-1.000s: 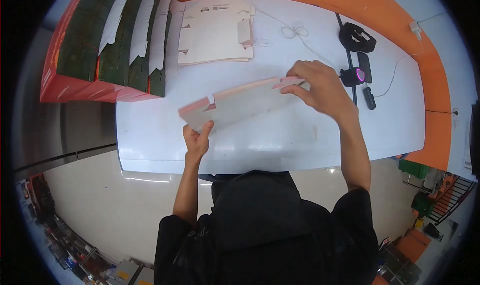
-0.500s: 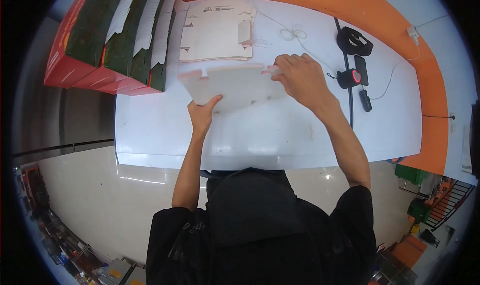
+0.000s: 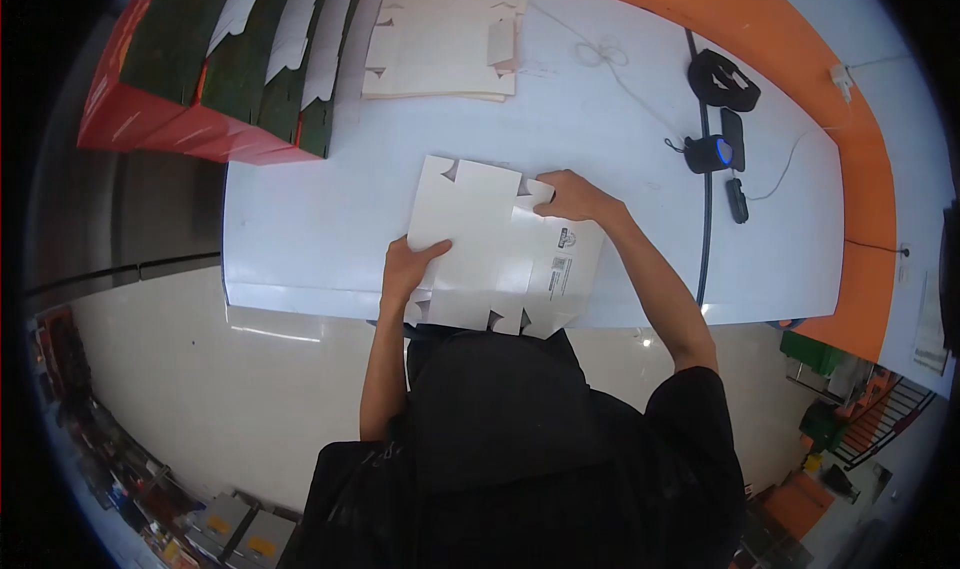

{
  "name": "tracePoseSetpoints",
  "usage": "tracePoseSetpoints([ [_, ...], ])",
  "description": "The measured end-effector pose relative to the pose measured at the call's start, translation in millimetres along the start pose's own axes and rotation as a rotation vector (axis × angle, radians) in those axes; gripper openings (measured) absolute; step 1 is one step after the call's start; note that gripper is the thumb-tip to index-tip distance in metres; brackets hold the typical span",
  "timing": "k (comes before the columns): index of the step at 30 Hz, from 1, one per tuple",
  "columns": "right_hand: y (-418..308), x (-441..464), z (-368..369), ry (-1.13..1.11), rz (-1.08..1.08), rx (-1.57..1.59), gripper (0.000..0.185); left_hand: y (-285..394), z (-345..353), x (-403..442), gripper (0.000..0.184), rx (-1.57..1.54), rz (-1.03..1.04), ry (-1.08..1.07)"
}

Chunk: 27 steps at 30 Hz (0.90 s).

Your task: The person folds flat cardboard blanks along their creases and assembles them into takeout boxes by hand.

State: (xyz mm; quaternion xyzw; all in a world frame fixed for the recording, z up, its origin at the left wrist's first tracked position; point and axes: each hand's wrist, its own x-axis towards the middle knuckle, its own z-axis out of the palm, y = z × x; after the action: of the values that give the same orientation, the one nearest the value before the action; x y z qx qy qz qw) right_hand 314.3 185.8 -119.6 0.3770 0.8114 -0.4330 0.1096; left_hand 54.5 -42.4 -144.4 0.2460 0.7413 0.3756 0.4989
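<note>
A flat white die-cut cardboard box blank (image 3: pixel 480 239) with notched flaps and small dark print lies tilted near the front edge of the table. My left hand (image 3: pixel 408 266) grips its left edge, thumb on top and the other fingers hidden underneath. At the upper right, my right hand (image 3: pixel 578 197) is closed on a flap beside a notch, with some fingertips out of sight. Farther back on the table rests a stack of similar cardboard blanks (image 3: pixel 440 44).
Red and dark green boxes (image 3: pixel 215 119) with white papers between them stand at the left. On the right are a black speaker (image 3: pixel 708 154) with a blue light, a phone-like black slab (image 3: pixel 733 127), a black pouch-like item (image 3: pixel 723 79) and a thin cable (image 3: pixel 640 94) on the white table (image 3: pixel 780 259).
The box blank has come down toward me from a raised, edge-on pose and now shows its printed face. Both hands moved nearer with it. The speaker light went from red to blue.
</note>
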Motion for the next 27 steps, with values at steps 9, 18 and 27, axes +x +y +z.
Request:
tracePoseSetpoints([
  [9, 19, 0, 25, 0.266, -0.330, -0.144, 0.029, -3, 4, 4, 0.052, 0.036, -0.028, 0.034],
  [18, 2, -21, 100, 0.795, -0.379, -0.529, 0.012, 8, 5, -1, 0.052, 0.032, -0.043, 0.029],
  [27, 15, -15, 67, 0.448, -0.074, 0.089, 0.025, 7, -18, 12, 0.045, -0.005, -0.115, -0.194],
])
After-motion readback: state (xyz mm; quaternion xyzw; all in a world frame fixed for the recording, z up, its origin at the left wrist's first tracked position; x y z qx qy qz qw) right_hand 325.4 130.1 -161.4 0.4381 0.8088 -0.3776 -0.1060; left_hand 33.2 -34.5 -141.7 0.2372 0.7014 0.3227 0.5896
